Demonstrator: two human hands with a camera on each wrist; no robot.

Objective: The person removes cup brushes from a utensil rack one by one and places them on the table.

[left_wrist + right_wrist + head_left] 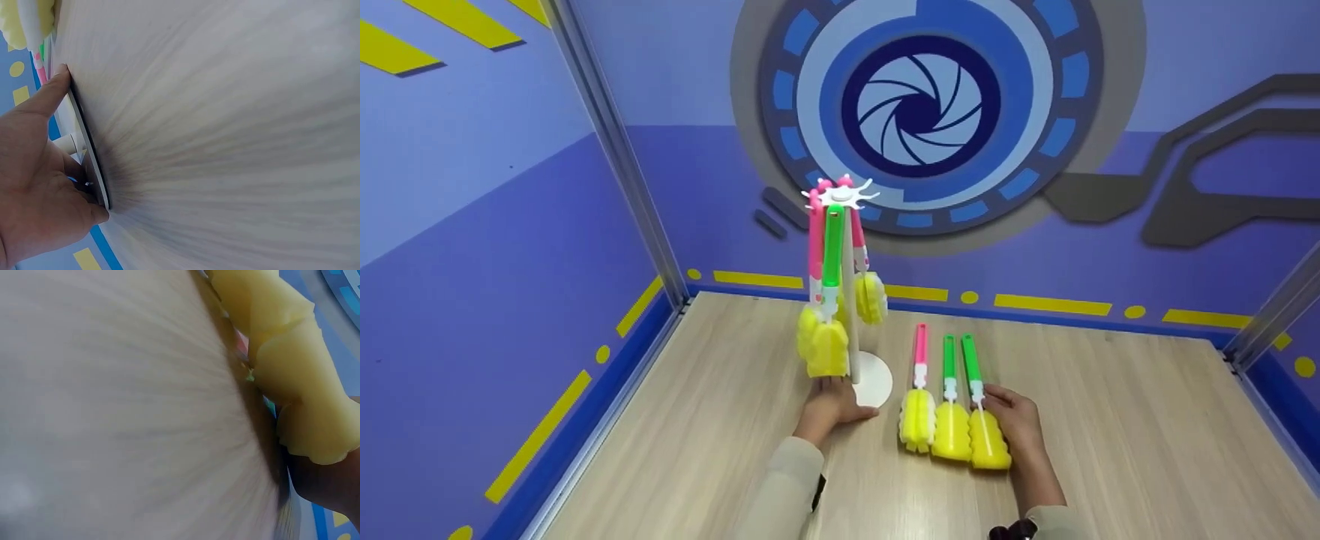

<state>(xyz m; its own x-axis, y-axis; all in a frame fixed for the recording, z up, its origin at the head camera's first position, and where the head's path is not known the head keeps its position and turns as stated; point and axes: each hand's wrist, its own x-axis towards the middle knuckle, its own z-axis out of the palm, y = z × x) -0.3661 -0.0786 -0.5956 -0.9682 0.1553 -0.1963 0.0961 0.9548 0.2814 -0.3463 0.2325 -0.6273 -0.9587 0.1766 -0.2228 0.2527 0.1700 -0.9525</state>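
A white stand with a round base (pixel 874 384) and a hooked top (pixel 842 196) holds several hanging sponge bottle brushes, including a green-handled brush (pixel 833 247) in front and pink-handled ones around it. My left hand (pixel 831 409) grips the edge of that base; in the left wrist view its thumb and fingers spread round the disc's rim. On the table lie a pink-handled brush (pixel 917 418), a green-handled brush (pixel 951 431) and another green-handled brush (pixel 988 439) at the right. Beside this last brush, my right hand (pixel 1020 420) has its fingertips at the white neck; the thumb is hidden.
The wooden table (pixel 1140 435) meets a blue patterned wall (pixel 690 195) at the back. Metal posts, such as the left post (pixel 619 142), stand at the table's rear corners.
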